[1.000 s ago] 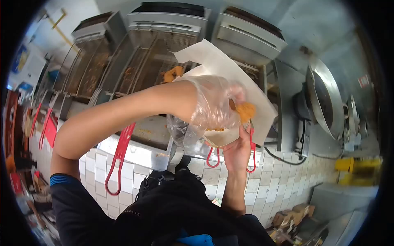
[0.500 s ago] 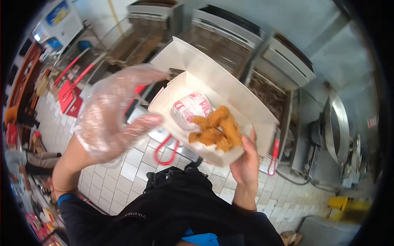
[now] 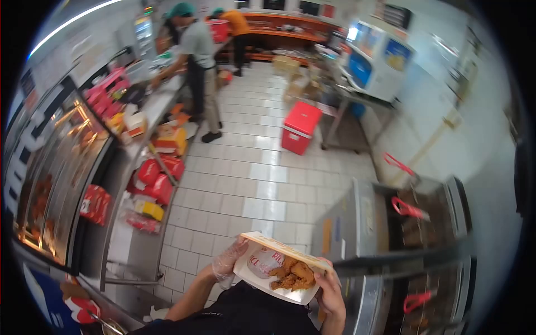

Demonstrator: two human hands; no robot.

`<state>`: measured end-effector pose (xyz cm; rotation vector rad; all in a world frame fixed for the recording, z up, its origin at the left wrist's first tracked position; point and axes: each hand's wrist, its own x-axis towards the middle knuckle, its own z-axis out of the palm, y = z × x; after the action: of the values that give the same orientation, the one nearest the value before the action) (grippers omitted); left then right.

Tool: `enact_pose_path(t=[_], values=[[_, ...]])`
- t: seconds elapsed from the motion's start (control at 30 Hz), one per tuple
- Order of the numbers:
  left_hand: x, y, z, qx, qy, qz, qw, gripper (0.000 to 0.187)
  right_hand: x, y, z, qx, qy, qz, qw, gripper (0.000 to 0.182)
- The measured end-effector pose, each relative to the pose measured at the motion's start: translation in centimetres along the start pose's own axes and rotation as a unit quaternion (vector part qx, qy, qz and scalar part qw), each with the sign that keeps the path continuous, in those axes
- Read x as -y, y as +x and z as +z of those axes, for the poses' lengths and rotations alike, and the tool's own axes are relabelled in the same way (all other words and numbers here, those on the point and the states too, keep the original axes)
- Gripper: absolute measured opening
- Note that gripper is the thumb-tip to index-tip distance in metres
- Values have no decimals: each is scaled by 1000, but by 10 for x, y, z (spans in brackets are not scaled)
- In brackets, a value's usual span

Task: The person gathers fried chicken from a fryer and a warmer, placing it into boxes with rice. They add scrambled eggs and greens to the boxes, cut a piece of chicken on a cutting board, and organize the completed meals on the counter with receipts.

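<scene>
while hands (image 3: 331, 291) hold the box (image 3: 259, 282), floor tiles (image 3: 231, 167) gleam

Single view from a camera on the person's head, facing forward and down. The dark top (image 3: 245, 312) is nearest, at the bottom edge; the left hand (image 3: 226, 263), right hand (image 3: 330, 291) and box (image 3: 244, 270) are close, low near centre. The view runs along the tiled floor (image 3: 234, 184) (wide lens, dark curved corners) to distant orange shelves (image 3: 290, 34) at the top.
</scene>
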<state>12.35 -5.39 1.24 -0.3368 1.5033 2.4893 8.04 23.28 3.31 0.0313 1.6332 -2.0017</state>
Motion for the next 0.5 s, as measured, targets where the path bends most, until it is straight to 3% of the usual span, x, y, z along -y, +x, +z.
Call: enact_pose_path(t=[0.1,0.3,0.37,0.43,0.5], values=[[-8,7,-43,-113,5,45,993,54,8,66,39,56,-27,49,997,48],[-38,75,-163,-172,1,181,968,60,28,237,122,169,-39,91,981,53],[-52,89,-197,-285,-194,119,931,55,35,300,154,259,-40,83,961,56],[-75,102,-242,-337,-229,90,909,56,41,365,199,311,-82,93,942,57],[-81,117,-289,-422,-129,212,872,59,54,418,262,377,-118,85,915,58]])
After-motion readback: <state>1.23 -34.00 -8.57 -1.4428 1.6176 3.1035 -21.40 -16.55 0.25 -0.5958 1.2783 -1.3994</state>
